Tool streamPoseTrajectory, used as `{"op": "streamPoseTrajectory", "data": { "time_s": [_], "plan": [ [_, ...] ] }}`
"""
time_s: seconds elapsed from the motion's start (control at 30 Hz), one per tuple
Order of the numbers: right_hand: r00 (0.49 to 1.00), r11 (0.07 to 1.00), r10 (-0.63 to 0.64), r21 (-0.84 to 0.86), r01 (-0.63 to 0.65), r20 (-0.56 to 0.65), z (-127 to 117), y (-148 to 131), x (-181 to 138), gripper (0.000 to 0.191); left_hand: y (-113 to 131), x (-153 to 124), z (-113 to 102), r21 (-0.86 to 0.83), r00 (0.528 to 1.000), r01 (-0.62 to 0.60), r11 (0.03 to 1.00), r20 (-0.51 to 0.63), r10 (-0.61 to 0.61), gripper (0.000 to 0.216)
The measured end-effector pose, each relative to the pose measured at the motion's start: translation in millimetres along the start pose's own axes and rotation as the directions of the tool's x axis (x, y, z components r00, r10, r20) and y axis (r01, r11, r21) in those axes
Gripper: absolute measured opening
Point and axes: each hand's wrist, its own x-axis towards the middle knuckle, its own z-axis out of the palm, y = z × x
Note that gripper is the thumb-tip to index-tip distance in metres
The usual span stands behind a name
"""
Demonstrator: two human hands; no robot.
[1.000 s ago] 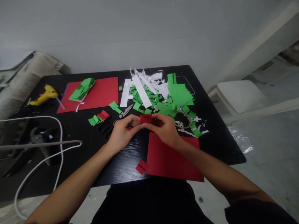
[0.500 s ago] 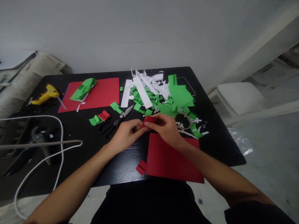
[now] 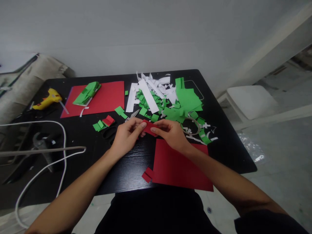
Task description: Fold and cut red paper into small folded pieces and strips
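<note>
A small piece of red paper [image 3: 149,127] is stretched between my two hands above the table. My left hand [image 3: 128,136] pinches its left end, thumb on top. At the other end my right hand [image 3: 172,134] grips it in the same way. Below the right wrist lies a large red sheet [image 3: 180,165], and a small folded red piece [image 3: 147,175] rests by its left edge. The scissors [image 3: 110,132] lie partly hidden behind my left hand. Left of them sit small green pieces [image 3: 99,125] with a red piece [image 3: 108,121].
Green and white paper scraps [image 3: 152,100] heap up at the back, beside larger green sheets [image 3: 188,99]. A tape roll [image 3: 190,126] lies right of my hands. On the left are a yellow glue gun [image 3: 50,99], another red sheet [image 3: 110,96] and a white cable [image 3: 65,152].
My left hand has moved slightly left and up, now covering more of the scissors. The red paper, bunched between the fingers before, is spread flatter.
</note>
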Motion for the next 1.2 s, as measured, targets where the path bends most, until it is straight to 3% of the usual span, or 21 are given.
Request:
{"op": "streamPoseTrajectory", "data": {
  "time_s": [0.37,0.83,1.07,1.2],
  "plan": [
    [1.000,0.999,0.001,0.037,-0.001,-0.011,0.3,-4.0,-0.2,0.033,6.8,1.3,-0.4,-0.103,1.000,-0.011,0.995,0.025,0.014,0.031],
    [0.990,0.987,-0.137,-0.083,0.138,0.023,3.0,-1.9,-1.7,0.019,3.8,-1.6,2.5,-0.003,1.000,-0.006,1.000,0.028,0.006,0.030],
    [0.991,0.989,-0.122,-0.080,0.127,0.063,3.2,-4.8,-2.7,0.021,6.5,-1.0,0.8,-0.080,0.999,0.013,0.997,0.051,-0.009,0.038],
    [0.994,0.999,-0.043,-0.004,0.044,0.098,2.3,-7.0,-2.1,0.030,6.6,0.8,-1.1,-0.094,0.999,0.011,0.996,0.051,-0.006,0.040]
  ]
}}
